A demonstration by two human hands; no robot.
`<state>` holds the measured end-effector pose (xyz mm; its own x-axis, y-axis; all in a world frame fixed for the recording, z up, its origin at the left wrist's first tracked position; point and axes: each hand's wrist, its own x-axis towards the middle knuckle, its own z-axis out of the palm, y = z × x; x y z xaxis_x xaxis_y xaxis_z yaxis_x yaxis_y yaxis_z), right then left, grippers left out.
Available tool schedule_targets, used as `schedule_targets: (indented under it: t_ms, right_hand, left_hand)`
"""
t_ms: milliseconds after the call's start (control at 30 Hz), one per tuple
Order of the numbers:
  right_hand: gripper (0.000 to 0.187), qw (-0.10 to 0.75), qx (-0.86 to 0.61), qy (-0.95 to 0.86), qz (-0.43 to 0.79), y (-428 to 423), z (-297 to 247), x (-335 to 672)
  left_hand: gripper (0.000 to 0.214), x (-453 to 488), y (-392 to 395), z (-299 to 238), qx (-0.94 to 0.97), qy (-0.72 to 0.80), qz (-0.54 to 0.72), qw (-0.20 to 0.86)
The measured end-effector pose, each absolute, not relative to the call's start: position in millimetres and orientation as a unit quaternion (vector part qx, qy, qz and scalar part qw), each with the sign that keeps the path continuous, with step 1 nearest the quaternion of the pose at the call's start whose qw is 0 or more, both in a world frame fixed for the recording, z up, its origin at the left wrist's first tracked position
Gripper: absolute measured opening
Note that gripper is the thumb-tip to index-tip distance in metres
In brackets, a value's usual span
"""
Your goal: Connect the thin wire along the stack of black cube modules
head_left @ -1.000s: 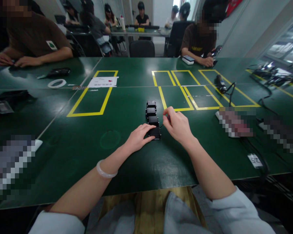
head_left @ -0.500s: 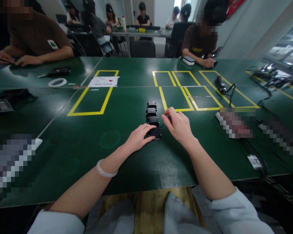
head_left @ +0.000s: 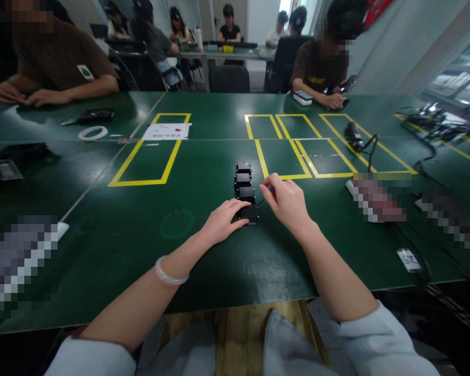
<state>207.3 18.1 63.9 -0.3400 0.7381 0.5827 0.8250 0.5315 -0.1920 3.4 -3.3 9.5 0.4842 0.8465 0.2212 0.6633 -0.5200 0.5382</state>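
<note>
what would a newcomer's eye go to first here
Probably the row of four black blocks at the centre of the glossy dark green table, where the bare left hand holds the nearest one and the bare right hand pinches a thin dark tool beside it. Next, perhaps, the bright yellow tape rectangles beyond the hands, and the pale, glossy bangle on the left wrist.

Compared with a second ago, the right hand (head_left: 290, 202) holds the rod (head_left: 260, 202) in a slightly rolled pinch: thumb (head_left: 267, 195) farther left, forefinger (head_left: 273, 180) curled back to the right.
</note>
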Motion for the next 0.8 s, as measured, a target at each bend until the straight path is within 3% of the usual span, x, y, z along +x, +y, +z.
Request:
schedule_targets:
  t_ms: [200, 800]
  right_hand:
    - [0.015, 0.316, -0.471, -0.821, -0.060, 17.2, 65.1, 206.2]
    - [0.024, 0.325, -0.475, -0.817, -0.041, 17.4, 63.8, 205.2]
  left_hand:
    - [0.040, 4.1, -3.9, 10.7, 0.842, 0.446, 0.233, 0.194]
    - [0.040, 4.5, -4.0, 10.4, 0.840, 0.450, 0.231, 0.197]
